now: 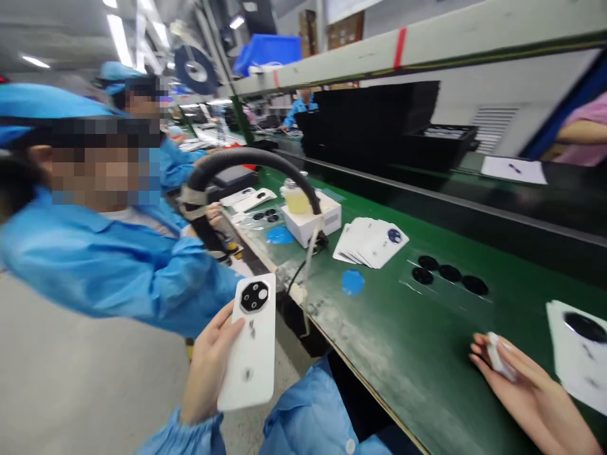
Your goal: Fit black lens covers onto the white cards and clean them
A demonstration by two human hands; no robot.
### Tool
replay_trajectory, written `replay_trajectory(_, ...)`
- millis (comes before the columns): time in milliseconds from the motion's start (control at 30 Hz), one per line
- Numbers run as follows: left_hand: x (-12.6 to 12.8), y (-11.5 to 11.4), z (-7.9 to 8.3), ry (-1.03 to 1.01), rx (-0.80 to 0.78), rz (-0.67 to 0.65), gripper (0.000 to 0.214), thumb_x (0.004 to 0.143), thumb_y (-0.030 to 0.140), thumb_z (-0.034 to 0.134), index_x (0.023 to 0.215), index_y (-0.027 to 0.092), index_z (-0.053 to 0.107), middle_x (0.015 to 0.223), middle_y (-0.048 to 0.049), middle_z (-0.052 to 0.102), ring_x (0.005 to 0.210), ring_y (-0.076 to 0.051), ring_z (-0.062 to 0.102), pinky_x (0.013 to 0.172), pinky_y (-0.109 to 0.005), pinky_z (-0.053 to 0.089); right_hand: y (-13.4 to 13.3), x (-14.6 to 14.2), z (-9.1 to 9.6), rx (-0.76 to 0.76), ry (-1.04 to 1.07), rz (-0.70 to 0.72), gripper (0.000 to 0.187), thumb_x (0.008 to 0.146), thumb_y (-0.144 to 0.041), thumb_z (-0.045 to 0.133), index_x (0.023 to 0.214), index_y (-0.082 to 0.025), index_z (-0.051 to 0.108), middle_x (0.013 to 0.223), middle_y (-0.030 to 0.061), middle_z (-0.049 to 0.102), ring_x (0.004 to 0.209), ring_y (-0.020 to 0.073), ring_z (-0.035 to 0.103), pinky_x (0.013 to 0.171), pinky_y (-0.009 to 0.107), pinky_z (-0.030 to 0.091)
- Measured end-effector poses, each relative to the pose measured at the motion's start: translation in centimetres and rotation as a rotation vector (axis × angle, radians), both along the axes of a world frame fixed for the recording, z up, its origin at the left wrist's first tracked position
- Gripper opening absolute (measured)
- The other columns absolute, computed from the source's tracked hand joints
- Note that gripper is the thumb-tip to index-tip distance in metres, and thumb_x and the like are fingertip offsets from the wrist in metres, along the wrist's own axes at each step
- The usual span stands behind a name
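White panel nearest, at the lower centre-left of the frame, stands nearly upright in the left hand, which pinches its left edge with the thumb on its face; a black lens plate sits at its top. Well apart, at the lower right, the right hand is closed on a small white piece, above the green table. Just beside that hand, at the right edge, lie more panels. Black discs on clear film lie at centre-right; left of them are a fanned stack of panels and a blue patch. Near centre, a bottle stands on a white box, a hose arching in front. At left is a co-worker in blue.
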State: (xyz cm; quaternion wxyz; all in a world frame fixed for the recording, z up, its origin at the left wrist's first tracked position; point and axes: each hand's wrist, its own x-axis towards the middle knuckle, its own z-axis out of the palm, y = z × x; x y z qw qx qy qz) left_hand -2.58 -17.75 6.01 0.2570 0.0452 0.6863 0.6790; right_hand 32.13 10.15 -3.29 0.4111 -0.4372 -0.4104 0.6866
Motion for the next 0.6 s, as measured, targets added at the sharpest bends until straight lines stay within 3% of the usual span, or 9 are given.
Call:
replay_trajectory(100, 3.9, 2.6, -0.5, -0.076, 0.014, -0.26, 0.074, 0.069, 0.037, 0.078, 0.133, 0.026, 0.044, 0.094, -0.0017, 0.075, 0.066, -0.02, 0.068, 0.055, -0.026, 0.054, -1.2, -1.2, 1.9, 0.016, 0.033, 0.069, 0.025, 0.068, -0.039, 0.079, 0.083, -0.02, 0.072, 0.085, 0.0039, 0.06, 0.072, 0.0137, 0.059, 0.067, 0.024, 0.058)
replay_trajectory(200, 7.8, 8.1, -2.5, -0.124, -0.002, -0.742, 0.068, 0.079, 0.039, 0.069, 0.136, 0.018, 0.038, 0.099, -0.01, 0.072, 0.072, -0.019, 0.068, 0.059, -0.025, 0.053, -1.4, -1.5, 2.0, 0.058, 0.001, 0.043, 0.027, 0.071, -0.037, 0.078, 0.088, -0.018, 0.072, 0.081, 0.0031, 0.058, 0.07, 0.0116, 0.054, 0.061, 0.021, 0.053)
replay_trajectory(300, 11.3, 13.8, -5.5, 0.012, 0.081, -1.052, 0.064, 0.087, 0.032, 0.057, 0.141, 0.014, 0.027, 0.12, -0.0165, 0.063, 0.094, -0.021, 0.067, 0.074, -0.027, 0.054, -1.5, -1.4, 1.6, 0.147, -0.061, -0.016, 0.027, 0.075, -0.037, 0.076, 0.094, -0.019, 0.069, 0.079, 0.0014, 0.058, 0.068, 0.0106, 0.052, 0.061, 0.021, 0.049)
replay_trajectory(367, 12.9, 16.3, -7.2, 0.063, 0.092, -1.137, 0.066, 0.088, 0.026, 0.053, 0.145, 0.018, 0.021, 0.133, -0.0163, 0.053, 0.1, -0.021, 0.065, 0.077, -0.028, 0.053, -1.7, -1.4, 1.5, 0.208, -0.125, -0.05, 0.025, 0.077, -0.038, 0.074, 0.093, -0.02, 0.068, 0.078, 0.0008, 0.059, 0.067, 0.0109, 0.053, 0.061, 0.022, 0.047)
replay_trajectory(433, 13.7, 17.3, -8.4, 0.102, 0.071, -1.179, 0.069, 0.088, 0.022, 0.053, 0.148, 0.023, 0.017, 0.141, -0.0146, 0.044, 0.109, -0.022, 0.061, 0.081, -0.029, 0.052, -2.0, -1.6, 1.6, 0.26, -0.209, -0.066, 0.022, 0.08, -0.038, 0.072, 0.092, -0.019, 0.068, 0.076, 0.0006, 0.06, 0.064, 0.0117, 0.054, 0.06, 0.024, 0.046)
replay_trajectory(500, 13.8, 17.1, -8.6, 0.262, 0.047, -1.21, 0.07, 0.089, 0.022, 0.052, 0.149, 0.026, 0.015, 0.145, -0.0128, 0.038, 0.12, -0.024, 0.052, 0.091, -0.033, 0.049, -2.3, -2.0, 1.7, 0.305, -0.304, -0.058, 0.019, 0.082, -0.036, 0.07, 0.091, -0.019, 0.067, 0.07, -0.0003, 0.059, 0.058, 0.0119, 0.054, 0.056, 0.026, 0.044)
replay_trajectory(600, 13.2, 16.2, -7.8, 0.656, -0.074, -1.238, 0.066, 0.091, 0.024, 0.049, 0.149, 0.027, 0.017, 0.148, -0.0111, 0.031, 0.132, -0.027, 0.037, 0.106, -0.043, 0.038, -3.0, -2.6, 1.9, 0.363, -0.419, -0.027, 0.014, 0.084, -0.033, 0.067, 0.087, -0.019, 0.068, 0.072, -0.0003, 0.059, 0.049, 0.01, 0.05, 0.049, 0.026, 0.04)
